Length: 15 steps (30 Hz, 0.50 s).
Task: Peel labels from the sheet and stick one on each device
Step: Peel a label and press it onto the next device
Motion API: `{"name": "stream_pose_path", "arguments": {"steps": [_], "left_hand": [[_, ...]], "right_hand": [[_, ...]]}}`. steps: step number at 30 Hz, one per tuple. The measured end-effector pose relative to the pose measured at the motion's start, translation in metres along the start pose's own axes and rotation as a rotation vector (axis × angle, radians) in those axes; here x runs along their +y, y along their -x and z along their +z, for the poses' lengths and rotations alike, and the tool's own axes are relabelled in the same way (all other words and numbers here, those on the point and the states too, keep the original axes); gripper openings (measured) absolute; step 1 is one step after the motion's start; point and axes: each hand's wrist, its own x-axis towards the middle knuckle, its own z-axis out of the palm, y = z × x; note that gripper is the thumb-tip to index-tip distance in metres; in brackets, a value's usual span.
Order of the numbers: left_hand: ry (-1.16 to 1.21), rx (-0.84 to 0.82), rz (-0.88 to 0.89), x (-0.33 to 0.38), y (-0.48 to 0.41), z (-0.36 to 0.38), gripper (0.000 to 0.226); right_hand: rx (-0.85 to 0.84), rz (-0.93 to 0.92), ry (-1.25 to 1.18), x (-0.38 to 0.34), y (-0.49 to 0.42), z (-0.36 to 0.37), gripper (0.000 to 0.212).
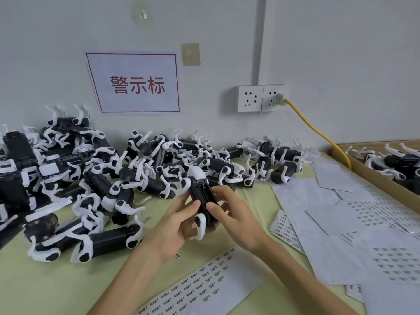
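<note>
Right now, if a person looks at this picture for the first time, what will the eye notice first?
First, the big heap of black-and-white robot dogs along the wall, left and centre of the table. Then both hands, left hand and right hand, holding one robot dog belly-up in the middle. Behind, a wall sign with red characters.

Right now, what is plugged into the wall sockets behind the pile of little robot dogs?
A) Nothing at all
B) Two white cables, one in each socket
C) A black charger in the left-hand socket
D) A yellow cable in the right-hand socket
D: a yellow cable runs from a plug in the right-hand socket down toward the cardboard box; the left-hand socket has nothing in it.
</note>
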Motion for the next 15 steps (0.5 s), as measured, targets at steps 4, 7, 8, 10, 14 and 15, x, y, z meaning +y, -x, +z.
{"name": "stream_pose_path", "arguments": {"steps": [4,7,8,10,14,15], "left_hand": [[-0.057,0.118,0.017,-0.005,-0.002,0.001,0.032],[-0.135,0.245,-0.001,-0.01,-0.005,0.003,0.026],[-0.184,0.265,0.001,-0.01,-0.005,0.004,0.033],[-0.303,0.287,0.028,-0.01,-0.004,0.002,0.043],[-0.483,0.283,0.108,-0.009,-0.005,-0.001,0.019],[-0.529,0.269,0.11,-0.009,-0.006,-0.001,0.017]], "right_hand": [[-0.053,0.08,-0.103,0.0,0.0,0.0,0.034],[-0.029,0.134,-0.137,0.003,-0.001,0.001,0.037],[-0.011,0.142,-0.122,0.004,-0.001,0.002,0.038],[0.013,0.15,-0.093,0.006,0.0,0.004,0.04],[0.172,0.13,-0.106,0.01,-0.004,0.004,0.033],[0.218,0.129,-0.136,0.01,-0.006,0.002,0.031]]}}
